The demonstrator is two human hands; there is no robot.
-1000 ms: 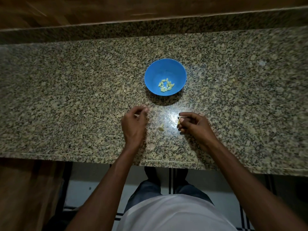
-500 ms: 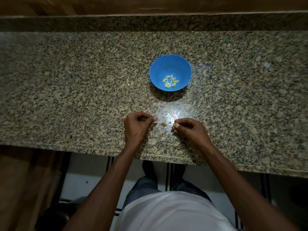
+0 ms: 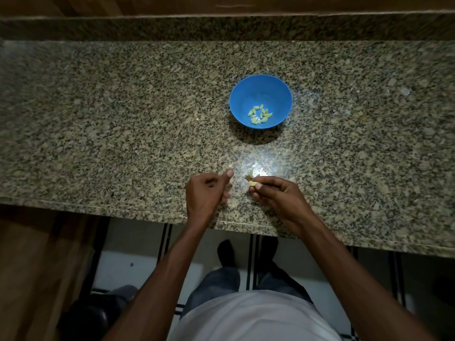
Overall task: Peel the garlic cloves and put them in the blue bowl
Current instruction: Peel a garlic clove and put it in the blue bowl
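Near the counter edge (image 3: 147, 212), the right hand (image 3: 278, 195) is pinching a garlic clove (image 3: 252, 183) while the left hand (image 3: 205, 193) is curling on nothing I can make out. Slipping could be sending the clove off that close edge. Granite is lying open toward the blue bowl (image 3: 261, 88), already holding peeled cloves (image 3: 259, 114)

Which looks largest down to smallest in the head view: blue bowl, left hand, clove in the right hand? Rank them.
1. blue bowl, though it sits farther from the camera than the hands.
2. left hand, nearer the camera, so the gap to the bowl is unsure.
3. clove, pinched by the right hand.
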